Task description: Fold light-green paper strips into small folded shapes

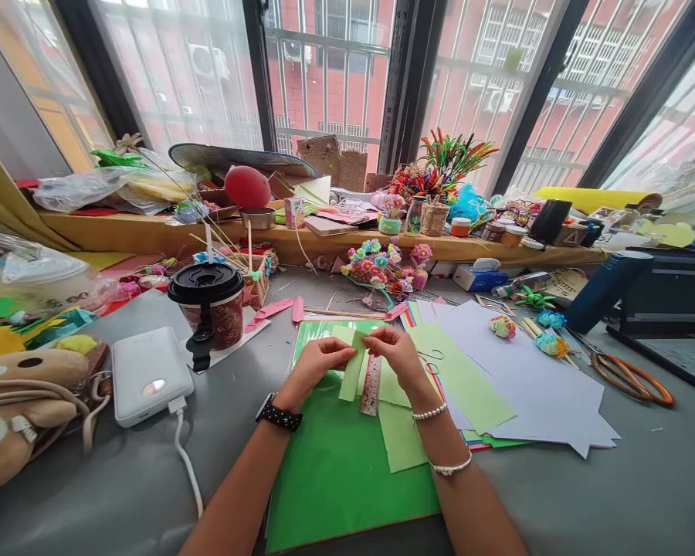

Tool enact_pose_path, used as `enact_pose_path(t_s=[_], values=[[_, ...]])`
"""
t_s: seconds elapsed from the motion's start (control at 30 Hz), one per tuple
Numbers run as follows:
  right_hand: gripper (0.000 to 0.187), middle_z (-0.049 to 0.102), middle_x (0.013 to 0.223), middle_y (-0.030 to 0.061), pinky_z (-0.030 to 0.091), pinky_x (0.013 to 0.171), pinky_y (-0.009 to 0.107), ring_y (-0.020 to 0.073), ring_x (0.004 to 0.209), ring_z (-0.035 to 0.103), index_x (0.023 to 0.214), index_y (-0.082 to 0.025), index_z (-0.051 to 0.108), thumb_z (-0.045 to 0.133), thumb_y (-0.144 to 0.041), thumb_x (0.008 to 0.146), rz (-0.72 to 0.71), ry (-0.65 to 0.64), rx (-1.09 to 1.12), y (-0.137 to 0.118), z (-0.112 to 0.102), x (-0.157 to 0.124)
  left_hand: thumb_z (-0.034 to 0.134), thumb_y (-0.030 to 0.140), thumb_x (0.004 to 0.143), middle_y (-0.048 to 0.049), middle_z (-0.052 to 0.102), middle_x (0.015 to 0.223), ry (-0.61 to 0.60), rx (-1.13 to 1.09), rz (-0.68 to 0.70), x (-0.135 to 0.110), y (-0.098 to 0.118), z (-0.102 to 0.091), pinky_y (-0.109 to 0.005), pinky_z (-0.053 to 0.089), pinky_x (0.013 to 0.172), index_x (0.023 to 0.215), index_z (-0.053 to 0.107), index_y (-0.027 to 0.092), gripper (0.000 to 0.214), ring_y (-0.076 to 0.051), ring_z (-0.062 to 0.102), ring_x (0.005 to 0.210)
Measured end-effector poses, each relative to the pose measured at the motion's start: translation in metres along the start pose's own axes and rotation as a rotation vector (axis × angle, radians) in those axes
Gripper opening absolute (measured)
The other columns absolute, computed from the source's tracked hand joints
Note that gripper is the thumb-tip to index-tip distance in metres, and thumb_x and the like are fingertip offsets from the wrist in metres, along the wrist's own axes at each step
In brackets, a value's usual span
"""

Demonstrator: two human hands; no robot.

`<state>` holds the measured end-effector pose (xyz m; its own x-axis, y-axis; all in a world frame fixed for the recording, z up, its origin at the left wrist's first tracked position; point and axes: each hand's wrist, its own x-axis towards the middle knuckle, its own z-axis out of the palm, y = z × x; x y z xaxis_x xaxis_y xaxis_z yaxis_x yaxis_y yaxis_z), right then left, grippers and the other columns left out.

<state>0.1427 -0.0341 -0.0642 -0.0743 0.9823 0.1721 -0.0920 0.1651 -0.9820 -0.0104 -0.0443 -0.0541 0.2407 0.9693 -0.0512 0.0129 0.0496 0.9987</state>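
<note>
Between both hands is a light green paper strip (352, 372), raised over a green board (330, 471). My left hand (322, 361) pinches its left edge with thumb and fingertips. On the other side, my right hand (399, 357) grips the strip near its top, fingers closed. A short patterned ruler (371, 386) lies just below the right fingers. More light green paper pieces (404, 436) rest on the board under and beside the right wrist. Small scissors (432, 360) show their handle loops right of that hand, their blades hidden.
A lidded cup (207, 309) and a white power bank (151, 376) with a cable stand at left. White paper sheets (533, 386) spread at right, near orange-handled scissors (631, 378) and a dark laptop (666, 309). Crocheted-looking flowers (376, 266) sit ahead, below a cluttered windowsill (347, 245).
</note>
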Motion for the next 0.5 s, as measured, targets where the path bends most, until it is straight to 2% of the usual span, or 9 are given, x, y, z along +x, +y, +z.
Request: enact_pose_path(t_s=[0.33,0.43,0.5], values=[[0.027,0.053,0.053,-0.0009,0.041,0.052,0.023,0.0100,0.050,0.049,0.058,-0.015,0.056,0.054,-0.041,0.066,-0.046,0.058,-0.041,-0.0003,0.0019,0.0002,0.065,0.034,0.054,0.0003,0.057,0.057,-0.050,0.071,-0.023,0.0018,-0.0036,-0.0013,-0.024,0.043,0.058,0.060,0.060,0.013,0.022,-0.011,0.052,0.054],[0.027,0.055,0.058,0.0002,0.042,0.053,0.023,0.0106,0.053,0.051,0.063,-0.015,0.057,0.053,-0.042,0.067,-0.056,0.050,-0.064,0.0002,0.0006,0.0009,0.065,0.034,0.055,-0.0007,0.058,0.059,0.001,0.059,-0.013,0.0015,-0.0026,-0.0005,-0.024,0.044,0.061,0.061,0.061,0.012,0.023,-0.011,0.053,0.057],[0.026,0.057,0.060,0.0006,0.042,0.053,0.023,0.0110,0.055,0.053,0.067,-0.015,0.059,0.055,-0.041,0.066,-0.045,-0.015,-0.086,0.0002,0.0007,0.0003,0.064,0.035,0.055,-0.0016,0.059,0.061,0.056,0.031,0.015,0.0010,-0.0007,-0.0001,-0.026,0.044,0.063,0.063,0.061,0.012,0.024,-0.013,0.053,0.060]])
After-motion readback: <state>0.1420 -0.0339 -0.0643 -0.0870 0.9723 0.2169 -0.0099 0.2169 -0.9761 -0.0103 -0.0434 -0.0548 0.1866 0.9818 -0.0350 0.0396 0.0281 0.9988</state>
